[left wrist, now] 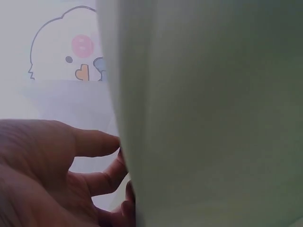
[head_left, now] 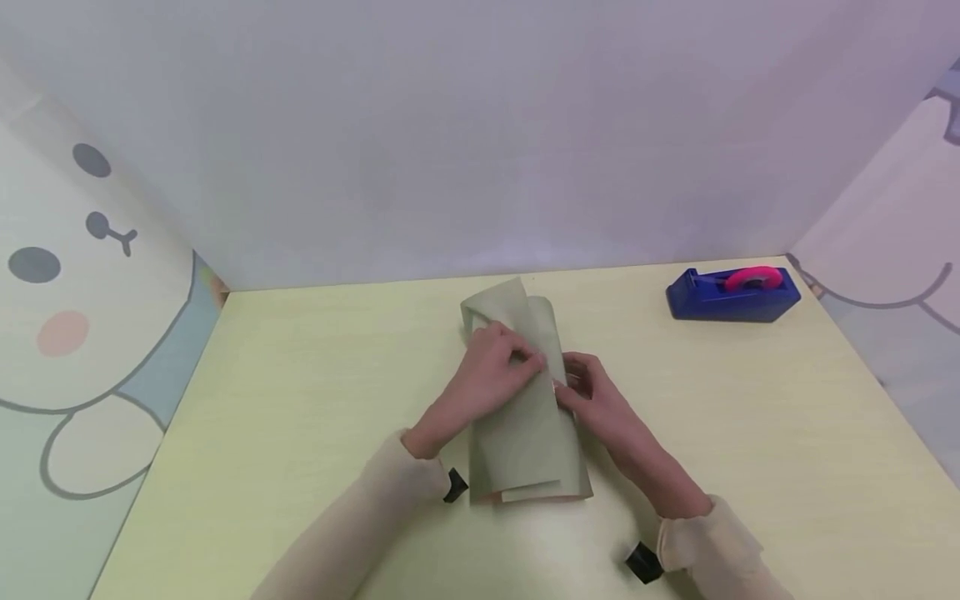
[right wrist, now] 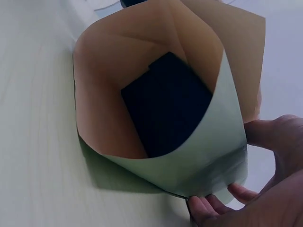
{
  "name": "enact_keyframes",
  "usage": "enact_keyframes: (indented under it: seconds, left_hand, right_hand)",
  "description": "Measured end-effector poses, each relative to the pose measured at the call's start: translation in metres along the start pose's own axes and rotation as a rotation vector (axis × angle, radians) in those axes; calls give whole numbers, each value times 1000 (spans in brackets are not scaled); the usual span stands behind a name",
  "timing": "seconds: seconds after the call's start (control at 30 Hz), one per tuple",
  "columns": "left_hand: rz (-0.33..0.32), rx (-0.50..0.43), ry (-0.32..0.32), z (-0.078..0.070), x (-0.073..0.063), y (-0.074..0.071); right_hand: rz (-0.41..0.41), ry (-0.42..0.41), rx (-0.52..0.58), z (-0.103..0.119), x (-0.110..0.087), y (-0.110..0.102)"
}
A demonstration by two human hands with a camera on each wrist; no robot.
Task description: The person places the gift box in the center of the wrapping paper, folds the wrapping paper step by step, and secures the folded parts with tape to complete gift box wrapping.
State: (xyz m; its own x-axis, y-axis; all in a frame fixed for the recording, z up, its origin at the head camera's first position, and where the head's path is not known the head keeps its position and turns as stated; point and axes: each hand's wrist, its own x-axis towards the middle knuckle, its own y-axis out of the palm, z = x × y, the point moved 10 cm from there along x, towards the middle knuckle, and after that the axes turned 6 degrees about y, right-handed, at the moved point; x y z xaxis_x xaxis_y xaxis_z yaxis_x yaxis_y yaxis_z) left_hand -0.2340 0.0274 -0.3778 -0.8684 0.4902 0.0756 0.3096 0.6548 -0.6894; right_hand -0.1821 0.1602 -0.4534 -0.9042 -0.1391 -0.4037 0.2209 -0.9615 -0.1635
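Observation:
A sheet of wrapping paper [head_left: 517, 442], grey-green outside and brown inside, is rolled into a tube in the middle of the table. Inside it, the right wrist view shows a dark blocky object [right wrist: 168, 106] through the open end. My left hand [head_left: 495, 367] lies over the top flap, its thumb and fingertips pinching near the flap's edge. From the right side, my right hand [head_left: 603, 408] grips the wrapped paper, thumb on the upper side and fingertips low against the side wall. A small bright glint shows by the right thumb tip.
A blue tape dispenser [head_left: 731, 298] with a pink roll stands at the table's back right. Pale curtains surround the table [head_left: 315, 383] at the back and sides, with cartoon animals printed on the side ones. Black devices [head_left: 645, 562] are worn at the wrists.

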Motion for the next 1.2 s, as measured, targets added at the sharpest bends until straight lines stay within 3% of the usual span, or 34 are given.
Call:
enact_keyframes:
  seconds: [0.2, 0.47, 0.6, 0.77, 0.97, 1.03, 1.2]
  left_hand:
    - [2, 9, 16, -3, -1, -2]
    - [-6, -68, 13, 1, -6, -7]
    - [-61, -162, 10, 8, -8, -13]
    - [-144, -242, 22, 26, -5, -27]
    - [-341, -277, 23, 75, 2, -70]
    - [-320, -259, 32, 90, 7, -76]
    - [-87, -304, 23, 119, 20, -58]
  right_hand:
    - [21, 24, 2, 3, -5, 1]
    - [-36, 50, -97, 7, -11, 6]
    - [-110, -28, -103, 16, -14, 2]
    - [-207, -218, -224, 33, -20, 3]
    - [-242, -263, -234, 38, -24, 9]
    - [-242, -278, -231, 41, -26, 11]
    - [-240, -289, -239, 45, -29, 15]
